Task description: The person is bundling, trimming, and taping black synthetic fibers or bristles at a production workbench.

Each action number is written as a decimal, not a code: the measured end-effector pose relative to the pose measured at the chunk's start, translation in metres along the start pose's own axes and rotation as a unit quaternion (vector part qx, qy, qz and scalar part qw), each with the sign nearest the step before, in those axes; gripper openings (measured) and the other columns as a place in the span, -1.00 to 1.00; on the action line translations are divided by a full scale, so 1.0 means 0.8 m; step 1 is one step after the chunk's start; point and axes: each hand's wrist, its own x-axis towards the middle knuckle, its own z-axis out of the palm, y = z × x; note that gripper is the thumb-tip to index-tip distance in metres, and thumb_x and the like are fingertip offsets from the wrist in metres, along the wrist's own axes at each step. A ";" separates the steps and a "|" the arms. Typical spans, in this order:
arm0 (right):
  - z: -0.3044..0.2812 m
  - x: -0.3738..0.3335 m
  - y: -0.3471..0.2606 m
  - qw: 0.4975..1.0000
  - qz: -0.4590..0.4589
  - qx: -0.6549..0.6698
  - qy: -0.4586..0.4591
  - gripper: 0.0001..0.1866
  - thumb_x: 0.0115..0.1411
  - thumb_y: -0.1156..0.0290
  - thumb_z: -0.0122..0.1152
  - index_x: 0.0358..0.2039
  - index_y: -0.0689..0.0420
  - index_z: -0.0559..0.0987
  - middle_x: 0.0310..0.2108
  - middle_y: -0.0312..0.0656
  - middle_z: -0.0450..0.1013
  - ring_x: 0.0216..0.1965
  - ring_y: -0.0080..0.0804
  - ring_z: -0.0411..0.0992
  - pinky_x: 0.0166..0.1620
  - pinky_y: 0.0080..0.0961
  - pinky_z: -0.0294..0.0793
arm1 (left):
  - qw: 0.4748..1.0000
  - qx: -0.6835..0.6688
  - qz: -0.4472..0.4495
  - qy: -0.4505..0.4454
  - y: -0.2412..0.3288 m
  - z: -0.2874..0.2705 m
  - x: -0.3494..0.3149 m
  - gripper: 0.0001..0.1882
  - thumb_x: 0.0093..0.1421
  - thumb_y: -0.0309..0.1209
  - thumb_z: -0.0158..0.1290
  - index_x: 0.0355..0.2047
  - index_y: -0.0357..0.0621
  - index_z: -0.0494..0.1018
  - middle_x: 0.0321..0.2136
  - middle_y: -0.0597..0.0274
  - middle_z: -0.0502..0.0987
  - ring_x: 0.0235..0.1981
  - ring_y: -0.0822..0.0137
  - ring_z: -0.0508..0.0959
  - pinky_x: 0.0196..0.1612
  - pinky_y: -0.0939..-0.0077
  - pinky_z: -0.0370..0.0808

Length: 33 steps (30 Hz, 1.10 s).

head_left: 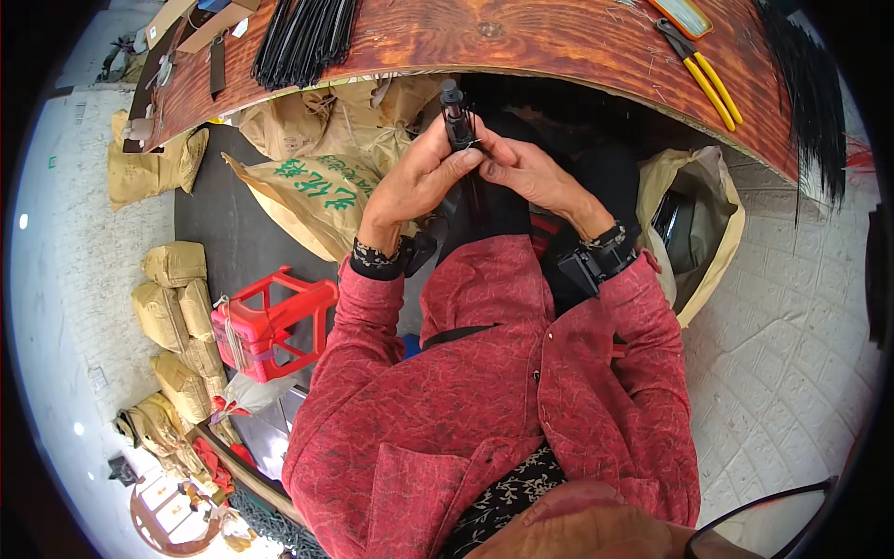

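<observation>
Just in front of the table's near edge, both my hands hold a black shaft (pixel 454 110) with a rounded cap on its far end. My left hand (pixel 413 179) wraps the shaft from the left, its thumb pressed near the middle. From the other side my right hand (pixel 540 175) closes in, thumb and fingers pinching close to the left thumb. A tiny pale wire-like piece shows by the fingertips, too small to tell clearly. The shaft's lower part runs down between my hands and blends into my dark trousers.
On the wooden table (pixel 419 42) lie a bundle of black rods (pixel 303 42), yellow-handled pliers (pixel 712 88) and thin black strands (pixel 810 102). An open paper sack (pixel 712 247) stands right of my legs, another sack (pixel 307 200) left. A red plastic stool (pixel 270 321) is at left.
</observation>
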 end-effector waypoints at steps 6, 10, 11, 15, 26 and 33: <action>-0.009 -0.024 -0.034 0.980 -0.056 -0.136 0.135 -0.67 0.22 0.41 0.32 -0.04 0.26 0.51 -0.10 -0.27 0.46 -0.11 -0.53 0.48 0.01 -0.55 0.47 | 0.995 0.093 0.005 0.020 -0.001 0.003 0.012 -0.69 0.42 -0.36 -0.05 0.06 -0.27 0.25 -0.13 0.13 0.50 -0.12 0.39 0.48 0.06 0.45 0.40; 0.008 -0.031 -0.074 0.937 -0.162 -0.211 0.228 -0.78 0.20 0.51 0.29 -0.17 0.29 0.52 -0.21 -0.25 0.45 -0.21 -0.50 0.50 -0.08 -0.54 0.52 | 0.995 0.083 0.008 0.052 0.008 0.027 0.027 -0.76 0.38 -0.44 -0.04 -0.02 -0.29 0.28 -0.24 0.18 0.51 -0.17 0.33 0.49 -0.08 0.39 0.46; 0.012 -0.031 -0.079 0.921 -0.191 -0.230 0.249 -0.81 0.19 0.53 0.29 -0.21 0.31 0.52 -0.25 -0.23 0.45 -0.23 -0.48 0.51 -0.11 -0.53 0.53 | 0.995 0.083 0.008 0.050 0.005 0.031 0.029 -0.76 0.38 -0.44 -0.04 -0.02 -0.29 0.28 -0.24 0.18 0.51 -0.17 0.33 0.49 -0.08 0.39 0.46; 0.008 -0.024 -0.080 0.852 -0.230 -0.396 0.252 -0.90 0.18 0.55 0.29 -0.34 0.29 0.55 -0.29 -0.23 0.44 -0.29 -0.47 0.52 -0.18 -0.49 0.55 | 0.969 0.228 0.058 0.075 -0.005 0.040 0.032 -0.75 0.37 -0.44 -0.03 0.00 -0.26 0.26 -0.26 0.20 0.50 -0.18 0.33 0.49 -0.09 0.39 0.45; 0.026 -0.031 -0.074 0.886 -0.285 -0.341 0.129 -0.96 0.16 0.61 0.27 -0.34 0.26 0.60 -0.36 -0.21 0.53 -0.35 -0.45 0.53 -0.25 -0.50 0.53 | 0.993 0.063 0.004 0.095 -0.032 0.015 0.037 -0.77 0.36 -0.42 0.04 -0.06 -0.22 0.29 -0.30 0.28 0.46 -0.23 0.45 0.45 -0.11 0.49 0.44; 0.029 -0.027 -0.068 0.883 -0.289 -0.346 0.132 -0.89 0.19 0.62 0.23 -0.25 0.26 0.62 -0.34 -0.22 0.56 -0.34 -0.50 0.53 -0.27 -0.56 0.52 | 0.995 -0.035 -0.002 0.096 -0.045 0.014 0.036 -0.76 0.37 -0.39 0.03 -0.05 -0.21 0.29 -0.31 0.31 0.44 -0.26 0.50 0.42 -0.13 0.57 0.42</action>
